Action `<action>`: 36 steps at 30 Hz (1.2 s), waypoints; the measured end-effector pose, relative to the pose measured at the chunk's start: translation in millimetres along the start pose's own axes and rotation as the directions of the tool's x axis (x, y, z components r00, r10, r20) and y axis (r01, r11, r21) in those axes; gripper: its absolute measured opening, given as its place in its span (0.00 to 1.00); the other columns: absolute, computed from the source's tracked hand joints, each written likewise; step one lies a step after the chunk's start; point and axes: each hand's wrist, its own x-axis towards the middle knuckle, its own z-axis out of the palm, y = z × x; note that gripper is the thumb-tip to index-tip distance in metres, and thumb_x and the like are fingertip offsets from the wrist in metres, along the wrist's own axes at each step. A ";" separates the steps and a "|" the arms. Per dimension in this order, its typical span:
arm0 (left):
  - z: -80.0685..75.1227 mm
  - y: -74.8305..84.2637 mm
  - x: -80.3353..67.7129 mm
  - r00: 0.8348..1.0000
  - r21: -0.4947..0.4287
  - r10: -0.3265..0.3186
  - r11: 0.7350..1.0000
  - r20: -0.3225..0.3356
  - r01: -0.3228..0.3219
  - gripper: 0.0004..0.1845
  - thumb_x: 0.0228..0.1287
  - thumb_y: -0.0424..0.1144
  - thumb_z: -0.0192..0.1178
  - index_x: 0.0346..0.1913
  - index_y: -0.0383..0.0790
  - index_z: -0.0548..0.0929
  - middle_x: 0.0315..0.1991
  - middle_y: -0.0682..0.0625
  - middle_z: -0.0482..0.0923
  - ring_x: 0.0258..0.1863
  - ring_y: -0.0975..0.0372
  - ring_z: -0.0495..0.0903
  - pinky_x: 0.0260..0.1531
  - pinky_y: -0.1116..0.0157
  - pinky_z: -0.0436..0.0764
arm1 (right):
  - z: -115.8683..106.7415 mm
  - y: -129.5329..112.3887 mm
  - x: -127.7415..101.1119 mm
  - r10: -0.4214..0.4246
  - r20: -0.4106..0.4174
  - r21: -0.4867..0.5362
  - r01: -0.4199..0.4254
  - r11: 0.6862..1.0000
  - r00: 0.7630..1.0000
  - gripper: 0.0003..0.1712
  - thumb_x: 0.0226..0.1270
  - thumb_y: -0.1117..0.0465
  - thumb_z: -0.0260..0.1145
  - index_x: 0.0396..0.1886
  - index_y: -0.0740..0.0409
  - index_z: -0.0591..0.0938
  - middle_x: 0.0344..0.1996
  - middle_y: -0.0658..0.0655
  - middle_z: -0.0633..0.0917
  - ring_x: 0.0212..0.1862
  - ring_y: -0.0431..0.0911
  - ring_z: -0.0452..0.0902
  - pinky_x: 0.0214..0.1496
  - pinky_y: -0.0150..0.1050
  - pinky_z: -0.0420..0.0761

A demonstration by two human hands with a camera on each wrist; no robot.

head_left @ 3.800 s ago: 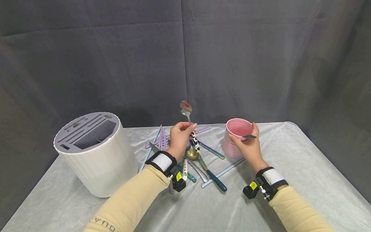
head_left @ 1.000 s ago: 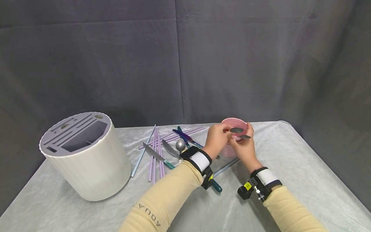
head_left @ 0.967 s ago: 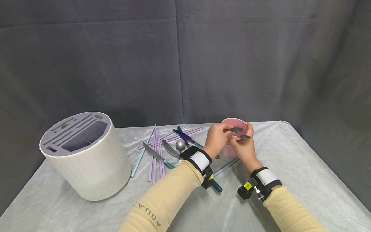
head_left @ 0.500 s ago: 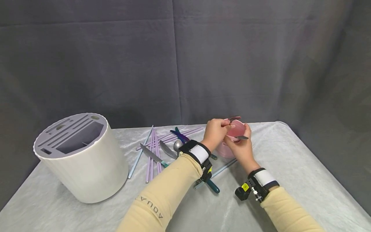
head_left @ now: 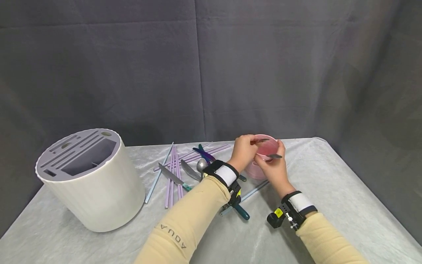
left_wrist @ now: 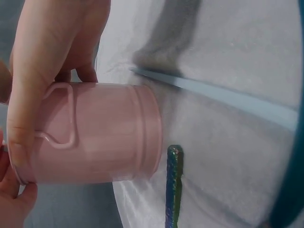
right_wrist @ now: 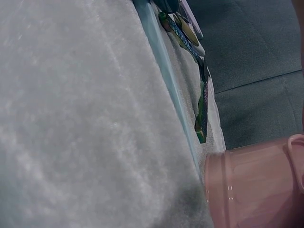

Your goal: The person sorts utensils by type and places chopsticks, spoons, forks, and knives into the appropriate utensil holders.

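Observation:
My right hand [head_left: 276, 169] grips a small pink bucket [head_left: 255, 171] near its rim; a wire side handle shows in the left wrist view. A spoon [head_left: 274, 156] stands in the bucket beside my right thumb, its bowl jutting over the near rim. At the rim's left side, my left hand [head_left: 242, 151] pinches a second spoon [head_left: 262, 140] just below its bowl, which lies over the opening. This spoon's handle is hidden. In the left wrist view my left fingertips [left_wrist: 16, 204] are right at the rim, opposite the right hand.
A white utensil holder [head_left: 99, 194] with a grey slotted top stands at left. Between it and my left arm lie lilac chopsticks [head_left: 171, 183], a knife [head_left: 169, 174], a silver spoon [head_left: 201, 165] and other cutlery. A dark green handle [head_left: 242, 212] and a pale blue chopstick [head_left: 255, 190] lie nearer me.
My left hand has carried its spoon rightward from above the cutlery to the bucket and lowered it there. The spoon's bowl has since turned. My right hand keeps its grip.

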 end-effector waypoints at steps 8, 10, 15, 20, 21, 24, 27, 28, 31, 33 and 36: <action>-7.7 -0.7 -14.4 0.989 -0.009 0.086 0.996 0.121 -0.085 0.10 0.59 0.23 0.61 0.43 0.31 0.86 0.41 0.43 0.84 0.38 0.59 0.82 0.38 0.76 0.76 | -2.0 1.7 -0.5 -0.007 -0.007 0.002 0.007 1.000 1.000 0.55 0.56 0.66 0.70 0.72 0.74 0.44 0.66 0.77 0.60 0.67 0.63 0.60 0.67 0.54 0.62; -9.6 -1.4 -18.3 0.982 -0.014 0.121 0.993 0.143 -0.120 0.11 0.58 0.22 0.60 0.43 0.30 0.86 0.42 0.43 0.84 0.38 0.59 0.81 0.37 0.77 0.76 | -3.0 2.1 -0.2 -0.011 -0.003 -0.005 0.011 1.000 1.000 0.55 0.56 0.66 0.70 0.72 0.74 0.44 0.66 0.78 0.60 0.67 0.64 0.59 0.68 0.55 0.60; -15.3 -4.4 -28.3 0.964 -0.015 0.205 0.978 0.171 -0.206 0.09 0.60 0.23 0.60 0.43 0.29 0.85 0.43 0.42 0.83 0.43 0.57 0.80 0.43 0.76 0.76 | -4.1 3.7 -0.2 -0.023 0.010 -0.003 0.023 1.000 1.000 0.55 0.56 0.69 0.70 0.72 0.75 0.43 0.66 0.78 0.58 0.67 0.65 0.57 0.68 0.57 0.59; -33.5 -13.4 -37.0 0.964 0.027 0.204 0.977 0.169 -0.211 0.12 0.62 0.26 0.62 0.48 0.29 0.83 0.49 0.41 0.82 0.52 0.54 0.79 0.54 0.69 0.74 | -1.8 4.1 -0.4 -0.056 -0.011 0.015 0.056 0.998 0.998 0.55 0.56 0.69 0.72 0.72 0.76 0.44 0.66 0.77 0.59 0.66 0.64 0.60 0.66 0.56 0.62; -38.9 -16.6 -38.7 0.968 0.032 0.188 0.980 0.167 -0.196 0.12 0.63 0.26 0.61 0.49 0.28 0.83 0.49 0.41 0.81 0.53 0.54 0.79 0.54 0.68 0.74 | -1.4 4.0 -0.3 -0.057 -0.018 0.016 0.057 0.998 0.998 0.55 0.56 0.68 0.72 0.72 0.76 0.44 0.65 0.77 0.59 0.65 0.63 0.60 0.66 0.55 0.62; -55.9 -28.4 -43.4 0.980 0.056 0.135 0.988 0.143 -0.145 0.12 0.63 0.25 0.61 0.49 0.27 0.82 0.48 0.39 0.82 0.50 0.52 0.80 0.52 0.64 0.77 | -1.0 3.1 -0.3 -0.041 -0.026 0.016 0.042 0.999 0.999 0.56 0.56 0.66 0.73 0.72 0.74 0.45 0.65 0.76 0.60 0.65 0.62 0.61 0.67 0.53 0.61; -72.5 -40.7 -49.1 0.991 0.104 0.072 0.991 0.111 -0.084 0.10 0.62 0.25 0.61 0.46 0.26 0.83 0.42 0.38 0.83 0.44 0.51 0.82 0.46 0.63 0.79 | -1.0 1.6 -0.4 -0.026 -0.022 0.030 0.026 0.999 0.999 0.57 0.56 0.66 0.73 0.73 0.73 0.44 0.66 0.75 0.60 0.66 0.62 0.61 0.68 0.53 0.60; -78.0 -44.0 -51.4 0.994 0.119 0.033 0.992 0.102 -0.045 0.09 0.62 0.26 0.62 0.45 0.26 0.83 0.41 0.38 0.83 0.42 0.51 0.82 0.45 0.62 0.79 | -0.9 1.2 -0.5 -0.025 -0.020 0.031 0.026 0.999 0.999 0.57 0.56 0.66 0.73 0.73 0.73 0.44 0.66 0.75 0.59 0.66 0.63 0.60 0.68 0.53 0.60; -92.0 -54.5 -58.9 0.992 0.184 -0.093 0.980 0.083 0.076 0.08 0.62 0.28 0.63 0.42 0.26 0.84 0.38 0.39 0.83 0.39 0.52 0.82 0.40 0.61 0.80 | 0.5 0.6 -0.2 -0.035 -0.024 0.040 0.035 0.999 0.999 0.57 0.55 0.66 0.73 0.73 0.73 0.44 0.66 0.75 0.59 0.67 0.63 0.59 0.68 0.53 0.59; -100.0 -59.8 -64.6 0.984 0.239 -0.166 0.960 0.071 0.145 0.07 0.61 0.30 0.64 0.39 0.28 0.84 0.35 0.41 0.83 0.34 0.55 0.81 0.37 0.63 0.79 | 1.9 0.7 0.1 -0.040 -0.029 0.044 0.042 0.998 0.999 0.57 0.55 0.67 0.73 0.73 0.74 0.45 0.66 0.76 0.59 0.67 0.64 0.59 0.69 0.53 0.59; -107.8 -67.6 -71.4 0.972 0.297 -0.222 0.936 0.076 0.190 0.12 0.58 0.29 0.65 0.19 0.33 0.77 0.19 0.50 0.73 0.20 0.63 0.69 0.25 0.69 0.70 | 4.1 0.5 0.6 -0.045 -0.038 0.058 0.047 0.997 0.998 0.57 0.54 0.68 0.73 0.72 0.75 0.45 0.66 0.77 0.59 0.67 0.64 0.59 0.69 0.53 0.59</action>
